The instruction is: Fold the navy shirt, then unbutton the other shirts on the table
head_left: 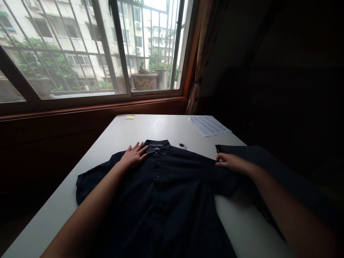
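Note:
A dark navy short-sleeved shirt (158,193) lies spread front side up on the white table (161,125), its collar toward the window. My left hand (133,154) rests flat on the shirt beside the collar, fingers spread. At the upper edge of the sleeve on the right, my right hand (228,162) pinches the cloth between thumb and fingers. The shirt's lower hem runs out of view at the bottom, and my left forearm covers part of the sleeve on the left.
A small white round object with a dark centre (182,146) sits just beyond the right shoulder. Printed sheets (209,126) and a yellow sticky note (130,117) lie toward the far edge. Dark folded cloth (258,157) is on the right. Behind stands a barred window (129,53) with a curtain (199,71).

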`<state>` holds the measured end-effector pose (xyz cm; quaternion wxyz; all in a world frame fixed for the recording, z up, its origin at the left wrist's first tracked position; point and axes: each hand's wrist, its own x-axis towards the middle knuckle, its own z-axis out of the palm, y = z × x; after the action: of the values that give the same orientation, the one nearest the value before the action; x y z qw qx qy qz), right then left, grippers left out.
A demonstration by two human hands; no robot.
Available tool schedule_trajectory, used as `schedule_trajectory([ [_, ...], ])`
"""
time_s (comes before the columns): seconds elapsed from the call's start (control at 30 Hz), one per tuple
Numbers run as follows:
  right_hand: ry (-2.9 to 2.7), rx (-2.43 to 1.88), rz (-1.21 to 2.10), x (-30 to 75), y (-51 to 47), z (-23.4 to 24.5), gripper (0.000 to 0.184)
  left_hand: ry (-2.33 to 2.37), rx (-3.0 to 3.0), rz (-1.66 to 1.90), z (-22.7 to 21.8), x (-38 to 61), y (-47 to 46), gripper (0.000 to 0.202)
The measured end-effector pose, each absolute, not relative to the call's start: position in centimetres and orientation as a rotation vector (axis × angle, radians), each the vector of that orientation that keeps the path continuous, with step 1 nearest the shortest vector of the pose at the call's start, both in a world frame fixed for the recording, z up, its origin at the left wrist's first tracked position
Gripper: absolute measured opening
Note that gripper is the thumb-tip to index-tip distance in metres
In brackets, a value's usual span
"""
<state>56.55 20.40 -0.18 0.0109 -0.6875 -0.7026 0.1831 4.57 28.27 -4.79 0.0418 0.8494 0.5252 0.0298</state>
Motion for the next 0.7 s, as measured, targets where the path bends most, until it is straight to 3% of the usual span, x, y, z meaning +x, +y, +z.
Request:
schedule_trajectory([
  [0.1,-2.259,-2.272,0.375,55.6,20.0,-0.6,0.022,1.611,2.596,0.092,-4.7,4.6,28.2,0.066],
  [0.23,-2.235,-2.316,0.057,52.9,19.1,-0.3,0.035,1.606,2.595,0.107,-4.8,4.6,28.3,0.066],
  [0.33,-2.313,-2.088,-0.254,49.1,18.5,-0.3,0.038,1.599,2.598,0.133,-5.0,4.6,28.4,0.065],
  [0.5,-2.521,-1.613,-0.07,41.3,18.0,-2.2,0.057,1.609,2.606,0.232,-5.3,4.6,28.4,0.067],
  [0.6,-2.549,-1.564,0.059,38.2,18.3,-3.7,0.065,1.63,2.616,0.335,-5.3,4.5,28.1,0.069],
  [0.7,-2.536,-1.597,0.13,37.1,19.4,-4.6,0.07,1.647,2.642,0.467,-5.1,4.1,27.7,0.057],
])
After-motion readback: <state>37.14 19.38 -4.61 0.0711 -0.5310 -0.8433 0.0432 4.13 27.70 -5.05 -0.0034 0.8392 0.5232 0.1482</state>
